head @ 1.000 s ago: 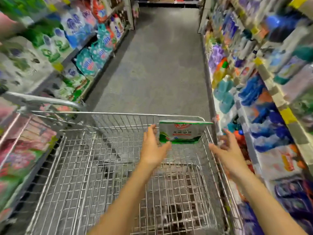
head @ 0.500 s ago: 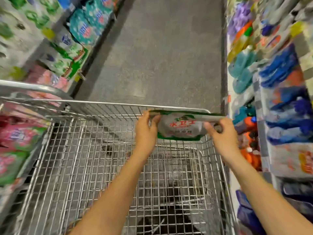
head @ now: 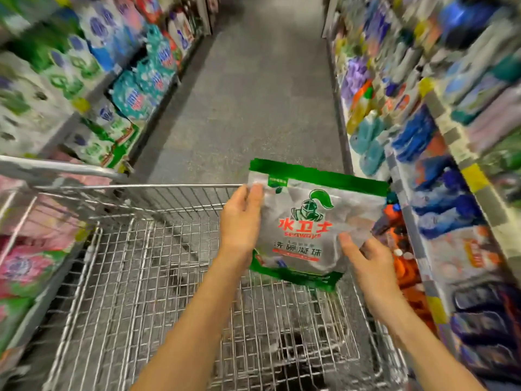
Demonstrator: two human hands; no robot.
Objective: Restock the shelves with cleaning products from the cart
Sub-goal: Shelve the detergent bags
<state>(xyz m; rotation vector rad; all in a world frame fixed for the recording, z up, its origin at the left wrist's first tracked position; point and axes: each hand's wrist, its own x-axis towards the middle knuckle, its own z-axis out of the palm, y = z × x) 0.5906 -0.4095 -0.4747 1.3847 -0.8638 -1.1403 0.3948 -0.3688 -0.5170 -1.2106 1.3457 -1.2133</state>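
Pouch (head: 307, 230) of dish-washing pods (silver, with green borders and a knight's helmet) is held nearly upright over the far right corner of the cart (head: 169, 187), at about 1 o'clock in the view. Its edge at 9 o'clock is gripped by the left hand (head: 242, 221), with the thumb laid on the front. Its corner at 4 o'clock is pinched by the fingers of the right hand (head: 366, 266). Stocked shelves (head: 451, 142) are seen at 3 o'clock.

The light is soft and even. The bag (head: 307, 221) between the left hand (head: 241, 221) and right hand (head: 366, 266) looks sharp. The shelves (head: 439, 108) out past both hands look smeared and bent.
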